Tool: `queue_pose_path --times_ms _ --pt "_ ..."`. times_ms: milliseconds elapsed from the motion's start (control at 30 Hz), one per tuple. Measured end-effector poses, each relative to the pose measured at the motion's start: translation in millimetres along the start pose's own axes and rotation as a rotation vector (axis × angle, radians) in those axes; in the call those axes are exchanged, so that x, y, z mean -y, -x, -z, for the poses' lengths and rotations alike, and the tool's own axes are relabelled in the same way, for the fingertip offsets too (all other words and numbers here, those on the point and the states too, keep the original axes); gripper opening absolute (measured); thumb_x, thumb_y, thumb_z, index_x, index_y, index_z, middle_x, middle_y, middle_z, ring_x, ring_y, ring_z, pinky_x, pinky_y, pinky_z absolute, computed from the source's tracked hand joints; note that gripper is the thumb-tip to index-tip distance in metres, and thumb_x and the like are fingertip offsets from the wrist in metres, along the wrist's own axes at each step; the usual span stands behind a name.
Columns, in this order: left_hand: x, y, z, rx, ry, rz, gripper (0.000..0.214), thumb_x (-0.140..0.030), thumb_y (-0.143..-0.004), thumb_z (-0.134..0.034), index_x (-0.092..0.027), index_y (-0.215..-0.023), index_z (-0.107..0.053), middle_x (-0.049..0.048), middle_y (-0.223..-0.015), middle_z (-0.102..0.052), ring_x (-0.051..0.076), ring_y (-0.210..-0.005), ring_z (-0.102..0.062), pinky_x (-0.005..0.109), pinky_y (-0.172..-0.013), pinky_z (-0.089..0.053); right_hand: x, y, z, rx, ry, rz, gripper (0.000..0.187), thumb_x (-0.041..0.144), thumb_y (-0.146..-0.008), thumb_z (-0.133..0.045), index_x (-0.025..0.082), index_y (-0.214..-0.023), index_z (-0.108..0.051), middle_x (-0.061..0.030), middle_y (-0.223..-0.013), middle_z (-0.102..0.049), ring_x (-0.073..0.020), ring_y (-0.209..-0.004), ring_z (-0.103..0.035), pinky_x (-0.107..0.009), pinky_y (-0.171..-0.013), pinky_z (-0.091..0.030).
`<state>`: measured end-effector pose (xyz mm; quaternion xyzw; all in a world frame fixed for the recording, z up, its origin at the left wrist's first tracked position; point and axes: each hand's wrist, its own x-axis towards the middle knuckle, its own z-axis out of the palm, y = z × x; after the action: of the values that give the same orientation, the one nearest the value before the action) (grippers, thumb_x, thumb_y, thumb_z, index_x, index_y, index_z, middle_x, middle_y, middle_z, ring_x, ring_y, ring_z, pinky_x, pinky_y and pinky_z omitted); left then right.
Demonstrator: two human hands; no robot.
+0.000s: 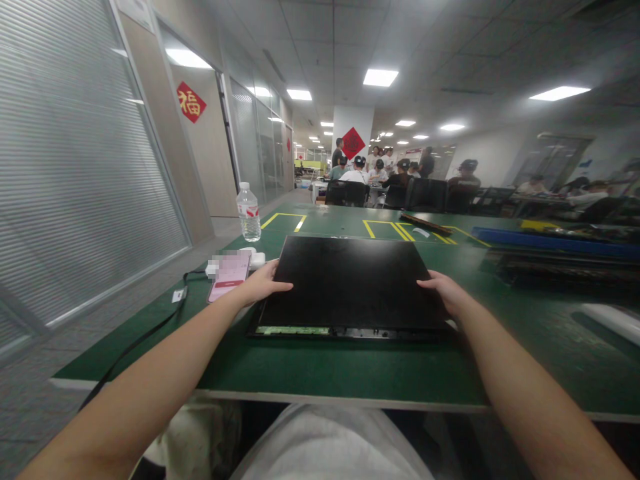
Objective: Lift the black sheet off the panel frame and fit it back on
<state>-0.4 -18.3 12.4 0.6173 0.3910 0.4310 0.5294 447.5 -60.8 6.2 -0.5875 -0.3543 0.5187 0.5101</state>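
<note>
A flat black panel (350,280), like a laptop or monitor back cover, lies on the green table (320,370) in front of me. A strip of green circuit board and connectors shows along its near edge. My left hand (263,283) grips the panel's left edge, thumb on top. Over on the right edge, my right hand (445,292) holds the panel the same way, fingers curled on it.
A pink-screened phone (230,275) with a black cable lies left of the panel, by a small white object. A water bottle (249,212) stands farther back left. Dark and blue items lie at right (550,241). Several people sit at far tables.
</note>
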Motion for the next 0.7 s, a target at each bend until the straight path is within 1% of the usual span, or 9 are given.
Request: queue_pose_path --times_ms 133,267,400,500,600,700 --pt "-3 2 -1.6 -0.019 0.041 0.035 0.067 -0.016 -0.051 -0.088 -0.017 -0.112 -0.061 0.0124 -0.122 -0.070 0.031 -0.120 -0.061 0.048 -0.108 -0.042 0 0 0 0.003 0.012 0.003 0.052 0.008 -0.066 -0.063 0.024 -0.115 -0.059 -0.0038 -0.075 -0.073 -0.0255 -0.064 -0.069 -0.042 -0.063 -0.056" --pt "-5 2 -1.9 -0.110 0.102 0.061 0.059 -0.019 -0.052 -0.088 -0.016 -0.106 -0.063 0.0118 -0.108 -0.075 0.031 -0.110 -0.067 0.046 -0.102 -0.048 1 0 1 0.022 0.026 0.009 0.045 0.011 -0.066 -0.062 0.023 -0.110 -0.062 -0.0046 -0.076 -0.073 -0.0252 -0.066 -0.069 -0.041 -0.064 -0.056" --pt "-9 1 -1.1 -0.175 0.154 0.061 0.058 -0.016 -0.050 -0.086 -0.016 -0.104 -0.064 0.0094 -0.100 -0.076 0.030 -0.098 -0.071 0.044 -0.092 -0.054 2 3 0 0.094 0.024 -0.006 0.039 0.017 -0.069 -0.059 0.020 -0.107 -0.065 -0.0069 -0.077 -0.074 -0.0258 -0.067 -0.070 -0.040 -0.065 -0.056" --pt "-14 -1 0.0 -0.205 0.206 0.039 0.059 -0.015 -0.049 -0.084 -0.017 -0.105 -0.065 0.0069 -0.099 -0.077 0.028 -0.094 -0.072 0.041 -0.088 -0.055 2 4 0 0.142 0.021 0.010 0.038 0.019 -0.071 -0.057 0.020 -0.108 -0.065 -0.0080 -0.082 -0.075 -0.0260 -0.071 -0.071 -0.040 -0.067 -0.056" --pt "-19 -4 4.9 -0.275 0.178 0.025 0.057 -0.018 -0.050 -0.082 -0.018 -0.105 -0.067 0.0046 -0.096 -0.078 0.029 -0.093 -0.072 0.041 -0.088 -0.054 3 4 1 0.189 0.011 0.043 0.035 0.019 -0.072 -0.056 0.018 -0.106 -0.066 -0.0088 -0.088 -0.075 -0.0258 -0.078 -0.072 -0.040 -0.073 -0.057" --pt "-20 -7 13.5 -0.368 0.075 0.019 0.051 -0.019 -0.048 -0.080 -0.020 -0.098 -0.072 0.0022 -0.092 -0.078 0.030 -0.097 -0.071 0.040 -0.091 -0.052 5 3 0 0.229 -0.018 0.099 0.031 0.016 -0.073 -0.056 0.017 -0.103 -0.066 -0.0095 -0.093 -0.075 -0.0244 -0.086 -0.071 -0.036 -0.078 -0.056"
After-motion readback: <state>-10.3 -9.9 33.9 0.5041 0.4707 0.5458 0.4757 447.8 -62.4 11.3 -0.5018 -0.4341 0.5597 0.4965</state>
